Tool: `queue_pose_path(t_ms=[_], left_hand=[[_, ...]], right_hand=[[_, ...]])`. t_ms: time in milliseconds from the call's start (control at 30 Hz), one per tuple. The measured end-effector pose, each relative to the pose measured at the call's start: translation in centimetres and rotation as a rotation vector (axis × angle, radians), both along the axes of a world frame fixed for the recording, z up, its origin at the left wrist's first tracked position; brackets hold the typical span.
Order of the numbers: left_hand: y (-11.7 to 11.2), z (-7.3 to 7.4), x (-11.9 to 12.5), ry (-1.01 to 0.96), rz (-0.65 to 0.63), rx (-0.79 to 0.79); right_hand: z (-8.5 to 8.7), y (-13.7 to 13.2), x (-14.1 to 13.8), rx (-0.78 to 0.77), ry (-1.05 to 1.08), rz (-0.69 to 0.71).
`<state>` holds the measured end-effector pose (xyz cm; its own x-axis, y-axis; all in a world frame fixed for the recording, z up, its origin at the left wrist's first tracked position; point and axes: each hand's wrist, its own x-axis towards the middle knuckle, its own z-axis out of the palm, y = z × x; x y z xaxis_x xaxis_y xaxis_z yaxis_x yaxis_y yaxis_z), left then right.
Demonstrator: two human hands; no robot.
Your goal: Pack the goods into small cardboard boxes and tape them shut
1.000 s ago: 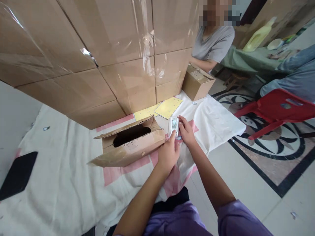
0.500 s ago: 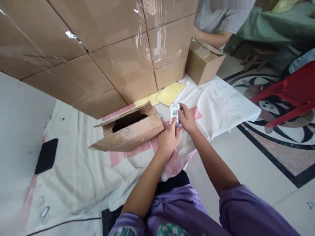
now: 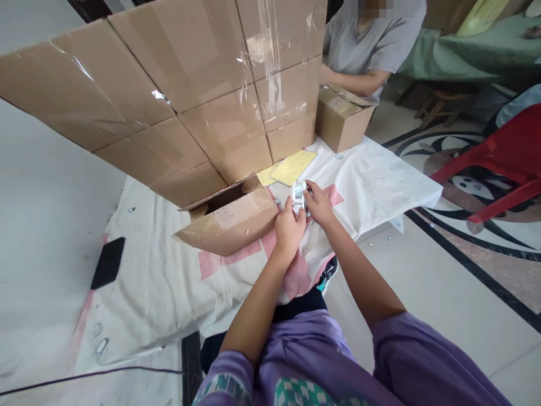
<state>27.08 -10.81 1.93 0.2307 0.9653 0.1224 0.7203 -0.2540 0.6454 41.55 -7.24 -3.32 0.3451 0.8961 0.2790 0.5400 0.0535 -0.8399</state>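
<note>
My left hand and my right hand both grip a small white plastic part with a clear window, held just above the white and pink cloth. Each hand's fingers are closed around the part, the left from below, the right from the side. An open cardboard box lies on its side just left of my left hand. Two yellow perforated sheets lie on the cloth beyond the part.
A wall of taped cardboard cartons stands behind the box. Another person in a grey shirt handles a small carton at the far end. A black phone lies left; a red plastic chair stands right.
The camera has tilted and pulled back, so the scene sits smaller and lower. Both hands stay closed on the white part, at about the same spot beside the open box.
</note>
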Motion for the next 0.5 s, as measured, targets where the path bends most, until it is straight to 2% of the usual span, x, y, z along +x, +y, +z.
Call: queue_pose_path(t_ms=[167,267,400,500], left_hand=[[1.4,0.1,0.6,-0.034,0.072,-0.08],[1.7,0.5,0.5,-0.134,0.074,-0.117],[2.7,0.8,0.3,-0.315,0.075,-0.272],[4.4,0.9,0.2,-0.358,0.051,-0.38]], right_hand=[[-0.3,0.1,0.1,0.024,-0.004,0.006],[-0.4,0.2,0.1,0.033,-0.009,-0.001],[-0.4,0.3,0.0,0.03,-0.033,-0.006],[-0.5,0.4,0.1,0.022,-0.034,-0.011]])
